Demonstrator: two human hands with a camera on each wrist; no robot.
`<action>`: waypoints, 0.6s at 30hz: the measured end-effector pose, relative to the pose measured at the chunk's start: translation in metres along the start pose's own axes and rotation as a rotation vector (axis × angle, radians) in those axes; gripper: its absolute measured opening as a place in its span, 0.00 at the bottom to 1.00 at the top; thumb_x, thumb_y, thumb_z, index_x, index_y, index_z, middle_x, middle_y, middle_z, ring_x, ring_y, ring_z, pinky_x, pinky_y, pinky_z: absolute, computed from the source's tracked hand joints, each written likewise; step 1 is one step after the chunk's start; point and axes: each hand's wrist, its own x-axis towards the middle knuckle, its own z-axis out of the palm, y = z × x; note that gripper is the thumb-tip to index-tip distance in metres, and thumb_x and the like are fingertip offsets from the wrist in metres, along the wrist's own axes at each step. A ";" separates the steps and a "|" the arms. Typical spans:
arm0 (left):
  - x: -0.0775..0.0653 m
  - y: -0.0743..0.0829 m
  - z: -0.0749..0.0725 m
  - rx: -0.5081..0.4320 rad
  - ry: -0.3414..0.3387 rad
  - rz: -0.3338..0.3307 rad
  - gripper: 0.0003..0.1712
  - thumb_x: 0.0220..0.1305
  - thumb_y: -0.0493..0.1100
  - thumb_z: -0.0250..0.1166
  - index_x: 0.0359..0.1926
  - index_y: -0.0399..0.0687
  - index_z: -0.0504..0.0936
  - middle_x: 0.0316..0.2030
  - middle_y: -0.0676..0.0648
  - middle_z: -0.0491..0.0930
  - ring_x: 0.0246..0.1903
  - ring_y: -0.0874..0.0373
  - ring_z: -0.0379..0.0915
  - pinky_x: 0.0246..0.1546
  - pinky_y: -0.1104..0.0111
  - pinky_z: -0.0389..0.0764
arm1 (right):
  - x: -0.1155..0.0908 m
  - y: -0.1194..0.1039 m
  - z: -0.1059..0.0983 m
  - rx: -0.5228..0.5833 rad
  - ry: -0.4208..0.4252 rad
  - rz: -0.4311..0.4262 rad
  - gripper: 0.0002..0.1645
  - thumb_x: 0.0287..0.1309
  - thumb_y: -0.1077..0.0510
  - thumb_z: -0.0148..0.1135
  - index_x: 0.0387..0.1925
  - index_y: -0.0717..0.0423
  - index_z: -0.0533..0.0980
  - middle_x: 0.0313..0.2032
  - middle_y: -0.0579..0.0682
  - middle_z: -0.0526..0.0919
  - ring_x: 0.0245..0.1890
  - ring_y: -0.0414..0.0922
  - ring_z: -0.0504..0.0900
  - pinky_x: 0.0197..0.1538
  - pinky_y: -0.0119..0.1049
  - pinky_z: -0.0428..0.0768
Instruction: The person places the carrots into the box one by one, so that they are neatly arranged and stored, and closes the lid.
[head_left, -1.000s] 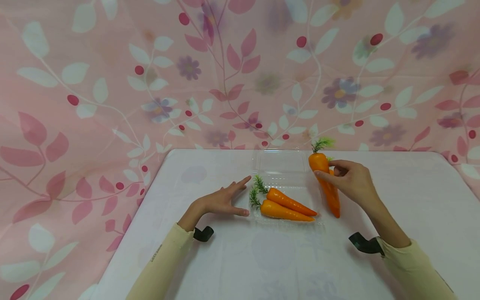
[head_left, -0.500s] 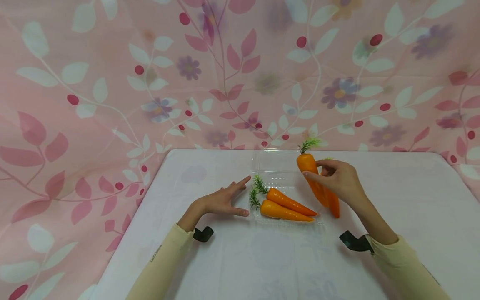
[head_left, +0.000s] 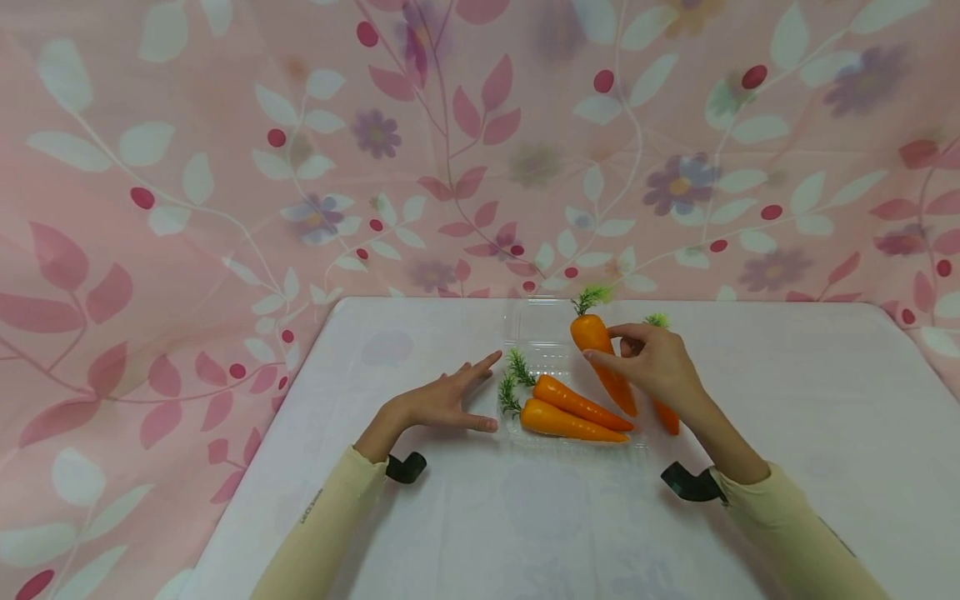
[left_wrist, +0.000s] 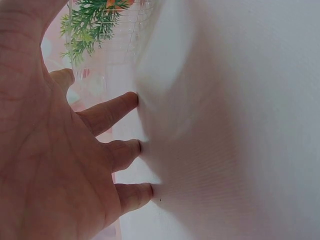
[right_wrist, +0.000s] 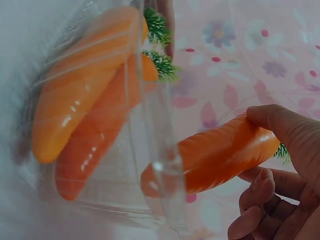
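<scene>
My right hand (head_left: 656, 362) pinches an orange carrot (head_left: 600, 346) with green leaves between thumb and fingers. The carrot tilts over the right part of a clear plastic box (head_left: 517, 433), leafy end away from me; the right wrist view shows its tip behind the box wall. Two more carrots (head_left: 573, 421) lie side by side inside the box, leaves to the left. My left hand (head_left: 442, 400) is at the box's left side, fingers spread and thumb near the wall. In the left wrist view its fingertips (left_wrist: 131, 100) rest at the white tabletop.
Another carrot (head_left: 666, 417) lies right of the box, partly hidden by my right hand. The box's clear lid (head_left: 543, 321) is folded back toward the far table edge. Behind the white table (head_left: 420, 533) hangs a pink floral cloth (head_left: 487, 150).
My right hand has moved left with the carrot, from beside the other loose carrot to over the box. The left hand stays in place.
</scene>
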 end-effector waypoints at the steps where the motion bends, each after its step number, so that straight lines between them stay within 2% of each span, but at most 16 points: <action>1: 0.000 0.000 0.000 0.000 0.000 0.000 0.63 0.54 0.71 0.68 0.77 0.79 0.33 0.74 0.52 0.56 0.75 0.42 0.33 0.67 0.36 0.37 | 0.000 0.000 0.002 -0.009 -0.002 0.000 0.33 0.50 0.35 0.73 0.47 0.57 0.83 0.26 0.51 0.73 0.27 0.48 0.69 0.24 0.33 0.68; 4: 0.000 0.000 -0.001 0.003 0.002 -0.001 0.63 0.53 0.71 0.68 0.76 0.80 0.33 0.74 0.52 0.56 0.75 0.42 0.34 0.67 0.36 0.38 | 0.001 0.000 0.007 -0.023 -0.013 0.004 0.33 0.50 0.36 0.74 0.47 0.56 0.83 0.26 0.50 0.73 0.26 0.48 0.69 0.24 0.33 0.66; 10: 0.001 -0.001 0.000 0.002 0.002 0.001 0.64 0.54 0.71 0.68 0.79 0.70 0.36 0.74 0.51 0.56 0.75 0.41 0.33 0.67 0.36 0.37 | 0.001 0.003 0.013 -0.047 -0.023 0.014 0.33 0.49 0.35 0.74 0.46 0.56 0.83 0.25 0.49 0.73 0.25 0.47 0.69 0.23 0.33 0.65; 18: 0.000 0.002 0.000 -0.010 -0.001 -0.003 0.64 0.53 0.71 0.68 0.78 0.71 0.35 0.74 0.51 0.56 0.75 0.42 0.33 0.67 0.36 0.37 | 0.001 0.006 0.020 -0.070 -0.034 0.010 0.30 0.48 0.36 0.75 0.44 0.53 0.83 0.23 0.48 0.72 0.24 0.47 0.68 0.23 0.33 0.62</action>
